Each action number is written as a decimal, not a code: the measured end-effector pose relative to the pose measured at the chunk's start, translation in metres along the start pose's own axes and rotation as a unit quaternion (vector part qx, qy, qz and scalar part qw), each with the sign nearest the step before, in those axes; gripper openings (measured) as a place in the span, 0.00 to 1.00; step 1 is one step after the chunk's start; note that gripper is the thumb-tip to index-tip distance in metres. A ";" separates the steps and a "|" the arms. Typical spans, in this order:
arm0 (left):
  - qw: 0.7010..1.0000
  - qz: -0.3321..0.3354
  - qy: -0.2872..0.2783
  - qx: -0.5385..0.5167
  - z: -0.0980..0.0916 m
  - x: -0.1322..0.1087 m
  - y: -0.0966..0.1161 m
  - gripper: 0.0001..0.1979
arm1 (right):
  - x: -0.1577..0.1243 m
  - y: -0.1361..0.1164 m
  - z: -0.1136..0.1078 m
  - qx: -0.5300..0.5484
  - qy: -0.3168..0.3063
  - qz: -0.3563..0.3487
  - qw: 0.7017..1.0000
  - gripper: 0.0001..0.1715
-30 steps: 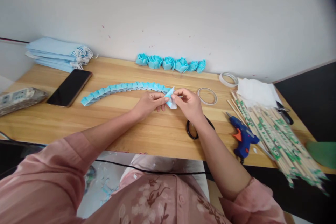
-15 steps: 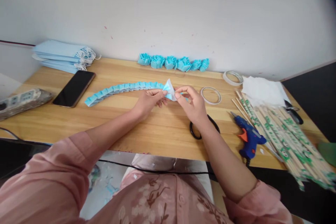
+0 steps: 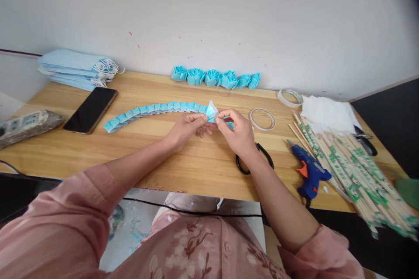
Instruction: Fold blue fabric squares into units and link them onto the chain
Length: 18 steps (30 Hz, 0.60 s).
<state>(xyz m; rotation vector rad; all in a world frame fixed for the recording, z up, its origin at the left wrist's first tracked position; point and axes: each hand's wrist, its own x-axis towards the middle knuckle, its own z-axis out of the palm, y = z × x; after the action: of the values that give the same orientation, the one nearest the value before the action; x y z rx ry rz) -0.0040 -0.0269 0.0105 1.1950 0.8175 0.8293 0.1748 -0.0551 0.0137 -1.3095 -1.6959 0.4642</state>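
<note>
A long blue folded strip (image 3: 157,109) curves across the wooden table from the left to the middle. Its right end is pinched between the thumb and fingers of my left hand (image 3: 193,128). There a pale, pointed flap stands up from the strip. My right hand (image 3: 235,128) is closed on the same end, just right of the flap, thumb against forefinger. A bit of blue strip shows beneath the right fingers; the rest of it is hidden by that hand.
Several blue flowers (image 3: 212,78) line the wall. Left are stacked masks (image 3: 72,67), a phone (image 3: 91,110) and a power strip (image 3: 29,127). Right are tape rolls (image 3: 262,119), black-handled scissors (image 3: 242,165), a blue glue gun (image 3: 309,170), wrapped sticks (image 3: 353,165) and white sheets (image 3: 327,113).
The pale flap is now folded lower and smaller. My right fingers have moved slightly left and down against the strip, and more blue shows under them.
</note>
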 end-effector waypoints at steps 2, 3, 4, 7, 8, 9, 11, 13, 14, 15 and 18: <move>1.000 0.003 0.001 0.010 0.000 0.000 0.000 0.18 | 0.000 0.000 0.000 0.004 -0.001 0.007 1.000 0.03; 1.000 0.005 -0.001 0.015 0.000 0.000 0.000 0.18 | 0.000 0.000 0.000 0.007 -0.001 0.010 1.000 0.03; 1.000 0.008 -0.002 0.021 0.000 -0.001 0.000 0.18 | 0.000 0.000 0.000 0.011 -0.002 0.013 1.000 0.03; 0.999 0.018 -0.010 0.040 -0.001 -0.001 0.000 0.18 | 0.001 0.000 -0.001 0.017 -0.004 0.022 1.000 0.03; 0.999 0.020 -0.011 0.044 -0.001 -0.001 0.000 0.19 | 0.001 0.000 -0.001 0.018 -0.003 0.023 1.000 0.03; 0.999 0.020 -0.012 0.047 -0.001 -0.001 -0.001 0.19 | 0.001 0.000 -0.001 0.019 -0.002 0.024 1.000 0.03; 0.998 0.017 -0.014 0.051 -0.001 -0.001 -0.001 0.20 | 0.001 0.000 -0.001 0.020 0.002 0.025 0.999 0.03; 0.998 0.016 -0.015 0.058 -0.001 -0.001 -0.001 0.21 | 0.001 0.000 -0.001 0.020 0.004 0.028 0.999 0.03; 0.998 0.016 -0.015 0.065 -0.001 -0.001 -0.002 0.21 | 0.001 0.000 -0.001 0.019 0.006 0.030 0.999 0.03; 0.997 0.016 -0.013 0.075 -0.001 -0.002 -0.001 0.21 | 0.001 0.000 -0.001 0.018 0.007 0.032 0.999 0.03; 0.994 0.015 -0.002 0.112 0.000 -0.002 0.000 0.21 | 0.001 0.001 0.000 0.016 0.011 0.035 0.999 0.02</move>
<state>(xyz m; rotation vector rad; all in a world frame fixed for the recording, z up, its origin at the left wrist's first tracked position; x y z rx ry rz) -0.0048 -0.0293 0.0104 1.4092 0.9088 0.7721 0.1752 -0.0540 0.0136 -1.3487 -1.6221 0.5133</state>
